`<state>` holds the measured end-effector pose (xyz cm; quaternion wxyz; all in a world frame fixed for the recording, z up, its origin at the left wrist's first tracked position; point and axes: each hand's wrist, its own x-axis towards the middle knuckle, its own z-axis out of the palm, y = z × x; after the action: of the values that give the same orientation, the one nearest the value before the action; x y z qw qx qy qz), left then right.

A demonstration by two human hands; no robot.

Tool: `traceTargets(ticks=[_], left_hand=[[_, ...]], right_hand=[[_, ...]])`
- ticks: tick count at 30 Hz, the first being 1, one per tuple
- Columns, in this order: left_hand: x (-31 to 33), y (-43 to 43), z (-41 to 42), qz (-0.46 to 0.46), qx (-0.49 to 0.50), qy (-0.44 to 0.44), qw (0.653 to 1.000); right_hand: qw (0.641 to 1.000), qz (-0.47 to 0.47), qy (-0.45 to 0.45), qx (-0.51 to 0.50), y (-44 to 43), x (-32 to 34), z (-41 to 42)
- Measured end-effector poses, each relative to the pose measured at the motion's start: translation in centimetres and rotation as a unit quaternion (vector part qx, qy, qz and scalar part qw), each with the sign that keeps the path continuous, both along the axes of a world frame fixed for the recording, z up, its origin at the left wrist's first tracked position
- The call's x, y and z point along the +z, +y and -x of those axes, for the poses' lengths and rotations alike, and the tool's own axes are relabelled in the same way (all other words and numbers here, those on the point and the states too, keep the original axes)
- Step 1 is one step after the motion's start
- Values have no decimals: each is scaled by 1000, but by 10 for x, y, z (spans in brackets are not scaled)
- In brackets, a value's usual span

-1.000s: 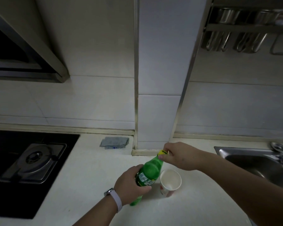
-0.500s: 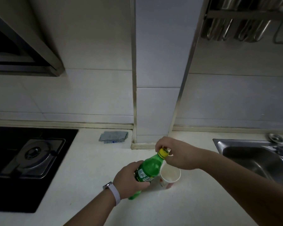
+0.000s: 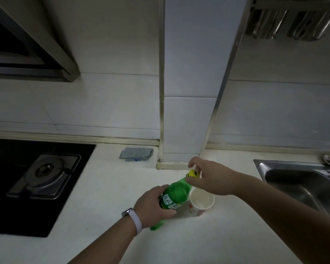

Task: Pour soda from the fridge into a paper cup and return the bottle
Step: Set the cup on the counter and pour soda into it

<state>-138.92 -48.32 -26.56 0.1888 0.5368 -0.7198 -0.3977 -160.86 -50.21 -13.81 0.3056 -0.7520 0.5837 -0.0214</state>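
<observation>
While bracing for a twist, clasps the green bottle [image 3: 176, 195] round its label with the left hand [image 3: 152, 202], fingers curled about the middle. Rests the bottle's base on the white counter [image 3: 107, 187] and leans the neck away and to the right, probably to steady the weight and bring the top within reach. Pinches the yellow cap [image 3: 193, 173] with the right hand [image 3: 211, 178], forefinger arched over it and thumb below, a hold suited to unscrewing. Reads as the opening step: cap on, no pouring begun. Stands the paper cup [image 3: 201, 201] upright just right of the bottle, mouth open and apparently dry inside, presumably close by to shorten the pour. Hides the cup's left side behind the bottle, and part of its far rim behind the right hand. Cannot tell whether bottle and cup touch, nor how loose the cap sits. Covers much of the label with fingers; cannot read the rest in the dim light. Loses the level of soda in the dark green plastic. Shows no fridge anywhere. Cuts off the sink [image 3: 286, 163] at the right edge, the stove [image 3: 27, 216] at the left, and the hanging utensils [image 3: 265, 23] at the top. Leaves a folded grey cloth [image 3: 136, 154] by the wall, well apart from the work.
</observation>
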Motion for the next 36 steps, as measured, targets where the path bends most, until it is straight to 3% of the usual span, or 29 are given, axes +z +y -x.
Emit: traceTargets(ticks=[2,7,13,20,27,36], left_hand=[[0,0,-1,-3,0,-6,1000],[-2,-1,-5,-8,3,-9,1000],[-6,-3,-5,-2,0,-20,1000],[-5,-7,-5,-5,-2,-45,999],[-9,-14,-8,-16,-45,-140,989],[-9,-24,-8,-25,-66,-189,979]], right_hand=[[1000,11,27,-10,-3,-2,-1],[998,13,-52,36,-6,-4,4],[1000,16,2,-7,-13,-9,0],[997,38,-47,47,-17,-9,10],[994,61,-88,-25,-17,-20,34],[987,19,-124,-103,12,-57,61]])
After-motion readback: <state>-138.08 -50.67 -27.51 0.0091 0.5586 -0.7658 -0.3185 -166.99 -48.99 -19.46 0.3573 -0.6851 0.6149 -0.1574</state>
